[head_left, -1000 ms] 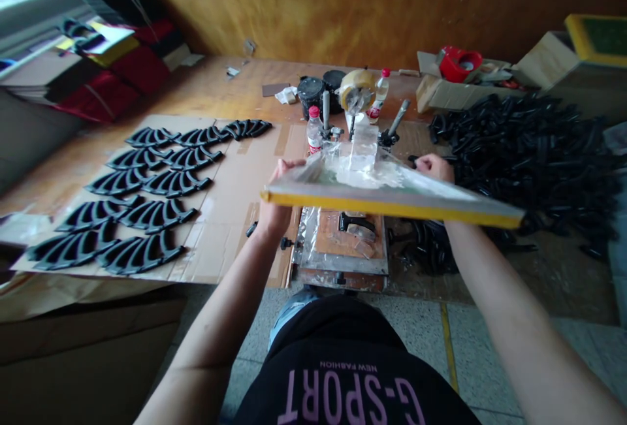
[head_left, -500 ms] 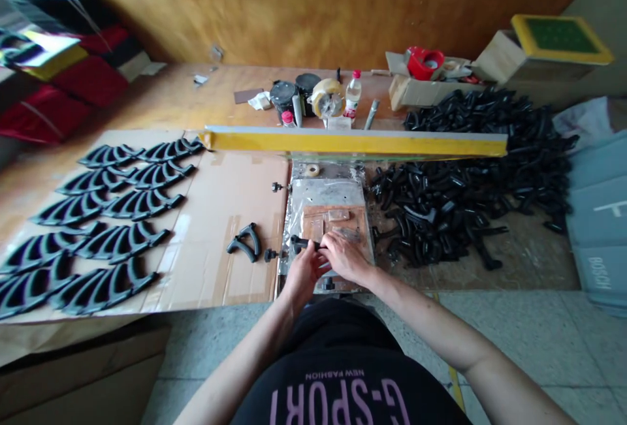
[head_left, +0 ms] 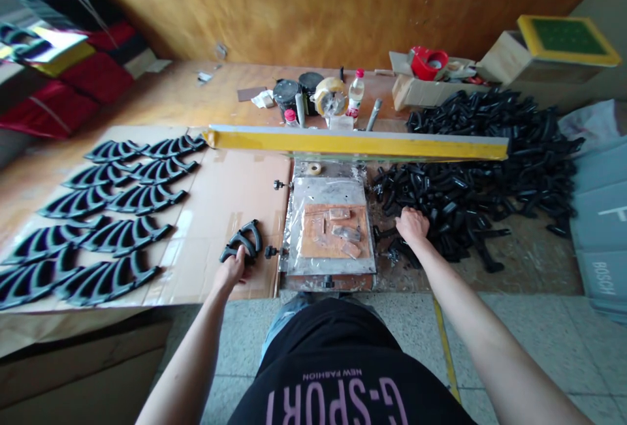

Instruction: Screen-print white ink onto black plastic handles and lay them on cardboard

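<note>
On the cardboard left of the fixture, my left hand [head_left: 234,268] is closed on a black curved plastic handle [head_left: 228,253]. That piece lies against other black curved handles [head_left: 251,234] there. My right hand [head_left: 412,224] is over the near left side of a heap of black plastic handles [head_left: 453,196]. Its fingers curl down among the pieces, and the fingertips are partly hidden; they appear closed on one handle. Between my hands lies the flat metal plate fixture [head_left: 296,216], with a brown board [head_left: 313,245] and small clear-taped blocks [head_left: 339,213] on it.
A yellow-edged frame [head_left: 353,143] spans above the fixture's far end. Rows of fanned black handles [head_left: 120,236] cover the cardboard at left. Black knobs [head_left: 271,252] stick out beside the plate. Jars, tape and a bottle [head_left: 356,93] stand behind; a grey-blue bin [head_left: 600,229] stands right.
My hands have parted from over the plate. The left went left with a handle to the pieces on the cardboard; the right moved right to the heap. The board's blocks are now uncovered.
</note>
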### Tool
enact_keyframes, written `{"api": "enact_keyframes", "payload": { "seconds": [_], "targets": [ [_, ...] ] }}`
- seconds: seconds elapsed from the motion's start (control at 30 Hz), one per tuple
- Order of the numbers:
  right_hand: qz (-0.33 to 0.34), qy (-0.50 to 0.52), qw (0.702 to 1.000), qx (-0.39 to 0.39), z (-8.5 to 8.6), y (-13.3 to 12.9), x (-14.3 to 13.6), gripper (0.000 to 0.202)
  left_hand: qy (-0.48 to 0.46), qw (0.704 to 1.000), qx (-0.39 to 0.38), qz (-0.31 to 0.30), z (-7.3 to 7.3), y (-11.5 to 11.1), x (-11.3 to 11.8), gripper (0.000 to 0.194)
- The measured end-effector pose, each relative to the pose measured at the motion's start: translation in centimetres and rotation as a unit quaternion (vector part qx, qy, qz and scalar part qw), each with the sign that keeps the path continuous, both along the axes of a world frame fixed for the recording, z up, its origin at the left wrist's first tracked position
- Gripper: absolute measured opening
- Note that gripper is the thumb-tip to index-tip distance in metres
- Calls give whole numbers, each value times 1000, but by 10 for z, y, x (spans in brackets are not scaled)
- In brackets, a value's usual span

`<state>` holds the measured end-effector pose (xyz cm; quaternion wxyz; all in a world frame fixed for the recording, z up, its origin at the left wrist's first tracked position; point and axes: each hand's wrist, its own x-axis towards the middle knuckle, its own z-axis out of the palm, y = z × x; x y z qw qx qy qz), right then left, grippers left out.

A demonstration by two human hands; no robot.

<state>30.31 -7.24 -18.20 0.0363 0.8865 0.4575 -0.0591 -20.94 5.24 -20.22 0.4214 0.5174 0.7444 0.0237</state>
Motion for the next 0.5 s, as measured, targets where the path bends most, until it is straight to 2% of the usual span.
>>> {"api": "enact_keyframes", "payload": {
  "seconds": [0.07,0.13,0.2,0.23,0.27,0.33,0.4,0.47,0.5],
  "targets": [
    [29,27,996,77,9,1,-14,35,45,998,-54,2,10,16,4,61],
    [140,63,977,150,19,5,-35,38,60,996,-69,-24,32,33,17,60],
    [278,87,937,193,26,12,-60,37,-15,998,-15,-55,68,47,44,60],
    [335,93,916,200,27,16,-74,36,-104,992,42,-58,90,52,63,61],
    [376,94,900,201,28,21,-87,35,-193,973,111,-54,114,56,85,63],
    [417,85,884,192,27,32,-109,32,-351,909,219,-46,162,61,130,65],
    [428,74,882,182,25,39,-123,30,-446,855,264,-32,201,59,168,65],
    [426,72,884,180,24,41,-125,31,-483,831,273,-29,222,51,188,66],
    [423,78,884,181,23,39,-122,33,-487,829,275,-28,225,45,190,66]
  ]
}}
